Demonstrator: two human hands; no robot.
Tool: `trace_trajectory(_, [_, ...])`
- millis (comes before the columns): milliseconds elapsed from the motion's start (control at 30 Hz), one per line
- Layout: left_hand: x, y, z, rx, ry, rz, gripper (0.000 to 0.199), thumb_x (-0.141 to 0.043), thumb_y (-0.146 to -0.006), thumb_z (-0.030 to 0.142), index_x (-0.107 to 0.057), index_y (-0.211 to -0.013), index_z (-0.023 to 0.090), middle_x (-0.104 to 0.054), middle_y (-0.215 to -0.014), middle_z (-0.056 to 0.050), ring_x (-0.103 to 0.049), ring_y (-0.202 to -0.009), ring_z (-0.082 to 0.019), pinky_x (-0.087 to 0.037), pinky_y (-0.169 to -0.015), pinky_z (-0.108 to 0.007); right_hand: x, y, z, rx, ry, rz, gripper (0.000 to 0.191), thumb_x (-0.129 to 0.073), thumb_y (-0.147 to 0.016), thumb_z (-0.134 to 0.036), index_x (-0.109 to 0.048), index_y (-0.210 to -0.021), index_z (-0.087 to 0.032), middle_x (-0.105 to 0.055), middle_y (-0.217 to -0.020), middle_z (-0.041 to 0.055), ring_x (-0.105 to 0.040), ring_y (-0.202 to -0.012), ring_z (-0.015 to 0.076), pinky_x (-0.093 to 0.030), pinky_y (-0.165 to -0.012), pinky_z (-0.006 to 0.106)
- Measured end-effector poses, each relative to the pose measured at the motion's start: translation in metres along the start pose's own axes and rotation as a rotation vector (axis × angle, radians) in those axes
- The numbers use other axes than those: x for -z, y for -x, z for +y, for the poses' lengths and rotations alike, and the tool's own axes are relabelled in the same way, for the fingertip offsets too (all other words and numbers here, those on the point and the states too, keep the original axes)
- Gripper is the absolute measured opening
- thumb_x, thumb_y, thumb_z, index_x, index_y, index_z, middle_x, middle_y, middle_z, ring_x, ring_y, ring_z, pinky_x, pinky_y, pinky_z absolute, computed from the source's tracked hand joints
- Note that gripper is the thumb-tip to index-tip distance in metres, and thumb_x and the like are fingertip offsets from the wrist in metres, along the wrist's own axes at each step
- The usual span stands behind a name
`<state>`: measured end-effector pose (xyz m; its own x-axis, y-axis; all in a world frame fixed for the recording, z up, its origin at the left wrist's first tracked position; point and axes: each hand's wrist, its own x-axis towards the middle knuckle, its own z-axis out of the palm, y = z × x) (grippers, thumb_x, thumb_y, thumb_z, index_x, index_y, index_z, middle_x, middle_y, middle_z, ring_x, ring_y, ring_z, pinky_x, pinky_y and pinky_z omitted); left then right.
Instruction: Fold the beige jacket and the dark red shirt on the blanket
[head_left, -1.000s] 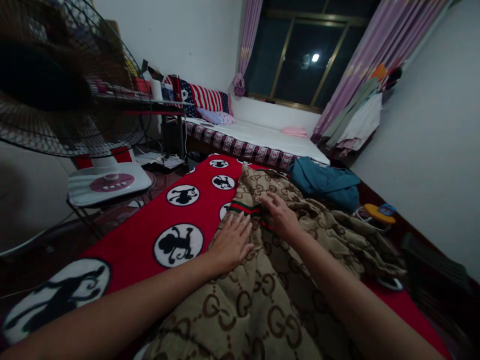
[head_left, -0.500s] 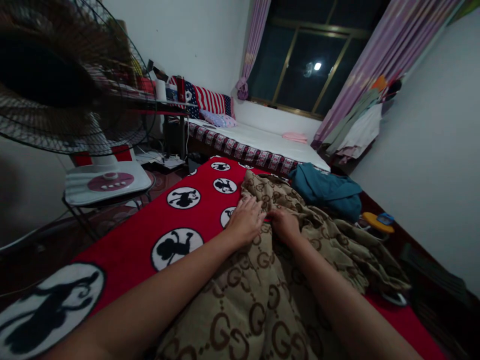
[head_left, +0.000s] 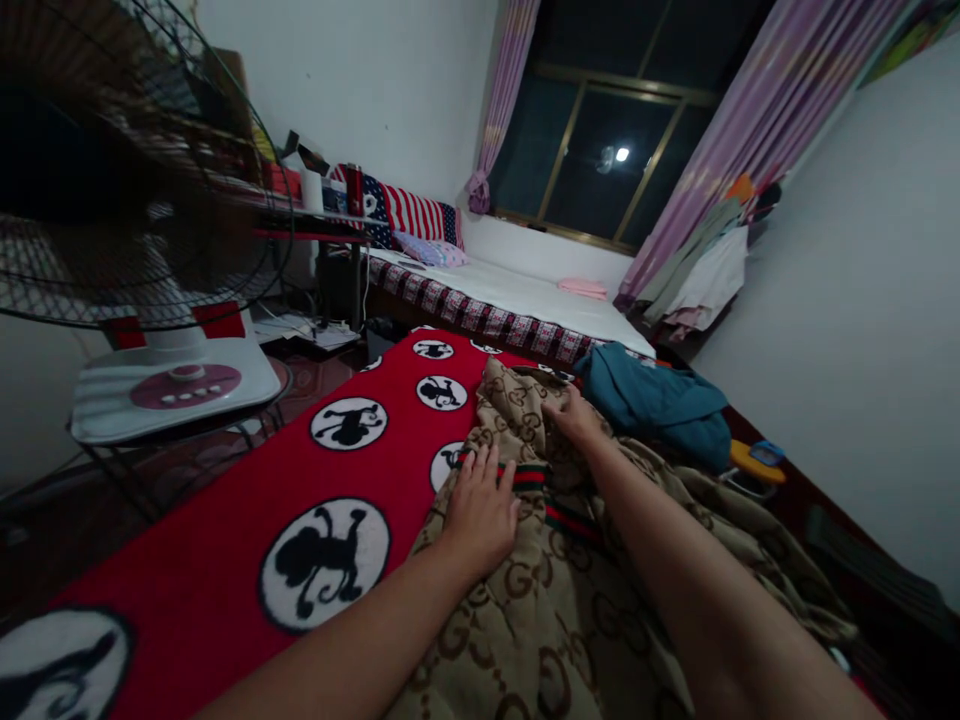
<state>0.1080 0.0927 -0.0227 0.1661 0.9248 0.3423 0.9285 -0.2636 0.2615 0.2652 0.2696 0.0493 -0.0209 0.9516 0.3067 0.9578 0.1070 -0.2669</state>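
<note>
A tan garment [head_left: 517,590] with a brown letter pattern lies rumpled on a red sheet [head_left: 217,500] printed with black figures in white circles. Across its middle runs a green and red striped band [head_left: 530,477]. My left hand [head_left: 482,512] rests palm down on the cloth beside this band, fingers stretched out and slightly apart. Farther out, my right hand [head_left: 576,418] is closed on a fold near the garment's far part. Its fingertips are partly hidden. Just beyond that hand lies a bunched teal garment [head_left: 652,395].
At the left a fan [head_left: 187,360] with a wire cage stands beside the red bed. A second bed [head_left: 510,278] lies below the window. A yellow stool top [head_left: 756,462] with a blue item is at the right. Clothes [head_left: 709,275] hang by the curtain.
My left hand has drawn back towards me and lies flatter. My right hand has moved farther out along the garment. The striped band now shows, and the view has shifted slightly.
</note>
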Motion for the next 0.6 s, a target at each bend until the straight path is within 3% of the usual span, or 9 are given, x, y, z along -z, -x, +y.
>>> trace_trajectory(67, [0.000, 0.000, 0.000, 0.009, 0.018, 0.000, 0.056, -0.042, -0.092, 0.041, -0.045, -0.142, 0.013, -0.034, -0.152, -0.017, -0.026, -0.142, -0.034, -0.021, -0.116, -0.051, 0.000, -0.003, 0.001, 0.058, -0.011, 0.015, 0.040, -0.059, -0.083, -0.042, -0.065, -0.116, -0.019, -0.071, -0.108, 0.0076, -0.064, -0.099, 0.0211, -0.045, -0.080, 0.026])
trace_trajectory(167, [0.000, 0.000, 0.001, 0.016, 0.046, -0.020, 0.058, -0.043, -0.092, 0.041, -0.041, -0.144, 0.013, -0.030, -0.153, -0.018, -0.024, -0.143, -0.034, -0.019, -0.117, -0.051, -0.001, 0.003, 0.009, -0.020, 0.062, 0.189, 0.035, -0.045, -0.091, -0.041, -0.066, -0.114, -0.024, -0.071, -0.101, 0.0055, -0.064, -0.095, 0.0202, -0.044, -0.077, 0.027])
trace_trajectory(233, [0.001, 0.000, 0.002, 0.027, 0.056, -0.041, 0.059, -0.042, -0.093, 0.041, -0.040, -0.145, 0.014, -0.028, -0.154, -0.019, -0.023, -0.143, -0.034, -0.018, -0.117, -0.051, -0.006, 0.009, 0.016, -0.078, 0.196, 0.146, 0.031, -0.045, -0.091, -0.036, -0.069, -0.108, -0.024, -0.071, -0.096, 0.0074, -0.064, -0.093, 0.0221, -0.043, -0.075, 0.029])
trace_trajectory(300, [0.002, -0.001, 0.003, 0.043, 0.056, -0.057, 0.058, -0.042, -0.093, 0.042, -0.041, -0.144, 0.014, -0.028, -0.154, -0.019, -0.022, -0.143, -0.034, -0.017, -0.117, -0.051, -0.011, 0.012, 0.018, -0.073, 0.308, 0.005, 0.024, -0.051, -0.086, -0.027, -0.072, -0.095, -0.021, -0.069, -0.096, 0.0104, -0.062, -0.096, 0.0246, -0.042, -0.077, 0.032])
trace_trajectory(367, [0.003, -0.001, 0.004, 0.052, 0.050, -0.065, 0.058, -0.042, -0.093, 0.042, -0.041, -0.144, 0.014, -0.028, -0.154, -0.019, -0.021, -0.143, -0.034, -0.017, -0.117, -0.050, -0.014, 0.011, 0.009, -0.008, 0.352, 0.019, 0.020, -0.053, -0.083, -0.020, -0.072, -0.089, -0.019, -0.066, -0.104, 0.0132, -0.057, -0.105, 0.0277, -0.040, -0.084, 0.035])
trace_trajectory(500, [0.003, -0.001, 0.005, 0.059, 0.040, -0.074, 0.058, -0.043, -0.093, 0.041, -0.041, -0.144, 0.014, -0.027, -0.154, -0.018, -0.021, -0.144, -0.033, -0.016, -0.118, -0.050, -0.016, -0.003, -0.032, 0.134, 0.238, 0.216, 0.032, -0.048, -0.087, -0.021, -0.062, -0.116, -0.021, -0.060, -0.117, 0.0133, -0.056, -0.107, 0.0266, -0.040, -0.085, 0.035])
trace_trajectory(600, [0.003, 0.000, 0.005, 0.063, 0.046, -0.063, 0.057, -0.043, -0.093, 0.041, -0.043, -0.143, 0.015, -0.027, -0.154, -0.017, -0.020, -0.144, -0.032, -0.016, -0.118, -0.050, -0.023, -0.019, -0.058, 0.101, 0.080, 0.118, 0.059, -0.059, -0.085, -0.038, -0.043, -0.138, -0.017, -0.059, -0.121, 0.0158, -0.060, -0.101, 0.0264, -0.042, -0.081, 0.032])
